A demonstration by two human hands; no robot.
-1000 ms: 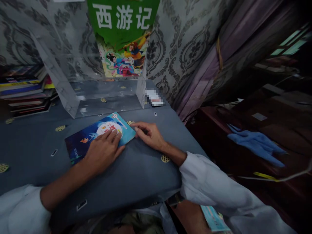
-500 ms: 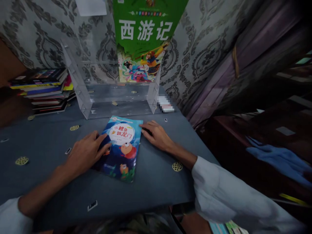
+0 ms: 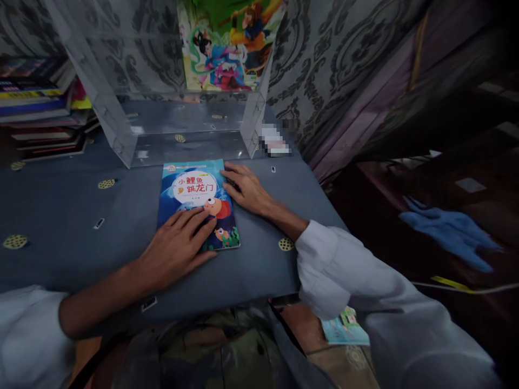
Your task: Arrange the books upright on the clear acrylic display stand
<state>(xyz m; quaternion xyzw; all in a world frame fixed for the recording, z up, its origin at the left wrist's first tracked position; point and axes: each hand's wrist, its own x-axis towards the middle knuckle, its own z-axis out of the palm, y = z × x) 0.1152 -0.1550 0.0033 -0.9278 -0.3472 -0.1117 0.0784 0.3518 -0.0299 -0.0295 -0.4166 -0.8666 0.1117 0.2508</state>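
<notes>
A blue children's book [image 3: 193,186] with a cartoon fish cover lies flat on the dark blue-grey tablecloth [image 3: 130,216]. My left hand [image 3: 178,240] rests on the lower part of its cover, palm down with fingers stretched out, and hides the lower left corner. At the upper right edge, my right hand [image 3: 248,186] touches the book with its fingertips. Its fingers are extended and nothing is gripped in them. Just beyond the book stands a clear acrylic stand [image 3: 186,151], with a green storybook [image 3: 231,48] propped upright in it.
A stack of books [image 3: 44,102] sits at the left. Behind the table is a patterned wall, with a purple curtain [image 3: 365,102] to the right. A blue cloth [image 3: 450,227] lies off the table's right side. Below the near edge is another book [image 3: 346,327].
My left hand has moved from the book's left edge onto its lower cover. The book now lies straighter. My right hand stays at its right edge, and the view has tilted down.
</notes>
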